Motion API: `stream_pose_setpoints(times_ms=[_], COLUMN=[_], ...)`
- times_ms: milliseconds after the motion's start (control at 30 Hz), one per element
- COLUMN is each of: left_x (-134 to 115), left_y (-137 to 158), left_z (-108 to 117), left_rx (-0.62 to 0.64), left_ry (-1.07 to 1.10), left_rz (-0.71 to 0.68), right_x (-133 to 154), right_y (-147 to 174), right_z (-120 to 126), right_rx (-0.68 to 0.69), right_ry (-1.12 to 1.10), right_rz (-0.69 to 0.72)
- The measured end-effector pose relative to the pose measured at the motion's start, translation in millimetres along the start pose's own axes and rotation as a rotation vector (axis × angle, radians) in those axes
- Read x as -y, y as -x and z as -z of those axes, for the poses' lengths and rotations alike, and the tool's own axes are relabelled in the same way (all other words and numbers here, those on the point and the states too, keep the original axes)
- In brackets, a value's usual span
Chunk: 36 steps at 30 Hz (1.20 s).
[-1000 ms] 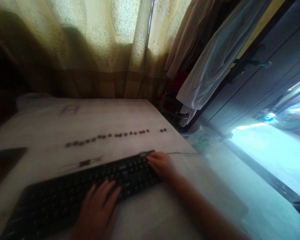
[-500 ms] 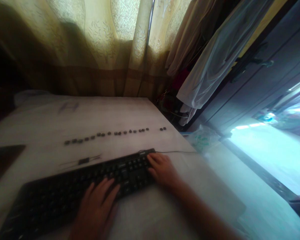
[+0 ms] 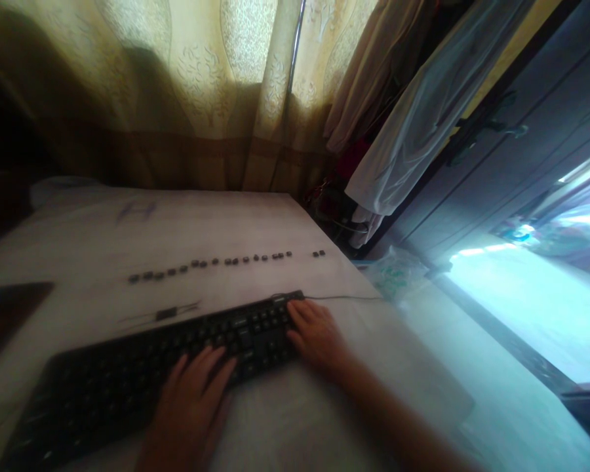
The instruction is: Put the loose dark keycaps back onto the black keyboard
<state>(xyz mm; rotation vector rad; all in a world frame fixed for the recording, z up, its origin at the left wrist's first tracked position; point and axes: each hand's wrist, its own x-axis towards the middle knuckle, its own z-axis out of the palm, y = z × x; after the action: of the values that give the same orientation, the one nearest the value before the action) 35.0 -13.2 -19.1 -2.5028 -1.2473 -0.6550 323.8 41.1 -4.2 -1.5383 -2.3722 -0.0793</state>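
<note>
A black keyboard (image 3: 128,373) lies at a slant on the white-covered table, its near left end closest to me. My left hand (image 3: 191,400) rests over its lower middle, fingers spread and holding nothing. At the keyboard's right end lies my right hand (image 3: 319,334), fingers stretched over the edge and the keys there, thumb apart; I see nothing held in it. Beyond the keyboard runs an uneven row of small dark pieces that look like keycaps (image 3: 227,261), with two more keycaps (image 3: 318,254) set apart on the right. A thin wire tool with a dark middle (image 3: 166,314) lies just behind the keyboard.
A cable (image 3: 344,298) leads right from the keyboard over the table edge. A dark flat object (image 3: 14,314) lies at the left. Behind the table hang a patterned curtain (image 3: 201,98) and clothes (image 3: 403,144). A clear plastic bag (image 3: 396,272) sits beyond the right edge.
The view has shifted very slightly. Both hands stay in the same places on the keyboard, and the small pieces have not moved.
</note>
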Motion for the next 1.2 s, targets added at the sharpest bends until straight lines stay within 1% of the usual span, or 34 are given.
stream_pose_setpoints(times_ms=[133, 200, 300, 367, 533, 667, 767, 867, 1033, 1200], left_x=[1, 1, 1, 1, 1, 0, 0, -1, 0, 0], left_y=[2, 2, 1, 1, 2, 1, 0, -1, -1, -3], left_z=[-2, -2, -2, -2, -1, -1, -1, 0, 0, 2], left_rx=[0.004, 0.002, -0.015, -0.022, 0.011, -0.011, -0.039, -0.039, -0.022, -0.026], left_ry=[-0.010, -0.014, -0.015, -0.015, 0.004, -0.006, -0.005, -0.008, 0.012, 0.015], left_rz=[0.001, -0.003, -0.005, -0.008, 0.006, -0.004, -0.007, -0.008, 0.003, 0.000], right_x=[-9, -16, -24, -25, -21, -21, -22, -23, -24, -25], right_y=[-8, -16, -26, -31, -35, -38, -40, -41, -48, -53], right_z=[-4, -6, -6, -3, 6, 11, 12, 14, 20, 21], right_rx=[-0.115, -0.146, -0.145, -0.123, -0.046, 0.005, 0.003, 0.018, 0.097, 0.153], right_ry=[-0.146, -0.242, -0.351, -0.384, -0.391, -0.400, -0.374, -0.346, -0.296, -0.243], right_rz=[-0.057, -0.088, -0.146, -0.169, -0.163, -0.124, -0.110, -0.111, -0.115, -0.090])
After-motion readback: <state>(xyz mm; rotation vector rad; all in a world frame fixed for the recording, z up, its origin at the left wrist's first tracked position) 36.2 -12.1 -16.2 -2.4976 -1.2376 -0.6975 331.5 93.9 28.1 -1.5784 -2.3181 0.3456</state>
